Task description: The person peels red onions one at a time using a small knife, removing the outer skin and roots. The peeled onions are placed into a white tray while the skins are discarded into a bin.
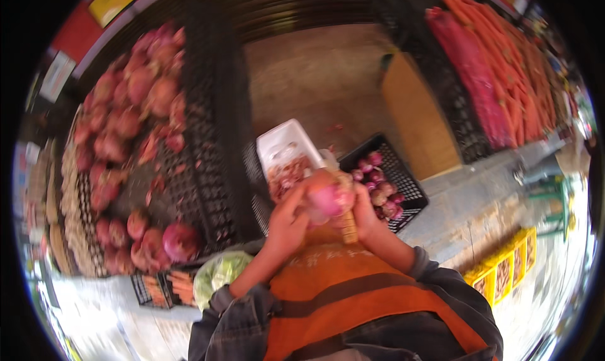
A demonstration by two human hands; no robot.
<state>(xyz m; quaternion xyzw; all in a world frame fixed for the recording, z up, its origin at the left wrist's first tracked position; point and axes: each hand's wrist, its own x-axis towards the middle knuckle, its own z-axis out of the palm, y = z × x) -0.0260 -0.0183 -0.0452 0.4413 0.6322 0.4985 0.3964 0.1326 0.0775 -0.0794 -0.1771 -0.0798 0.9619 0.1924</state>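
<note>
A large red onion (326, 196) is held up in front of my chest, above the orange apron. My left hand (288, 221) is closed around its left side. On the other side, my right hand (365, 211) has its fingers curled against the onion and a pale flap of skin; the fingertips are partly hidden. A short yellowish-brown strip (349, 227) shows just below the onion, and I cannot tell what it is. Beyond my hands stands a white foam box (285, 137) with loose onion skins (293, 174) in it.
A black crate (413, 194) of small purple onions sits right of the foam box. Large red onions (135, 83) fill a display at left. Carrots (504, 77) lie at far right beside a brown board (416, 115). A cabbage (220, 273) is near my left forearm; yellow crates (504, 269) stand lower right.
</note>
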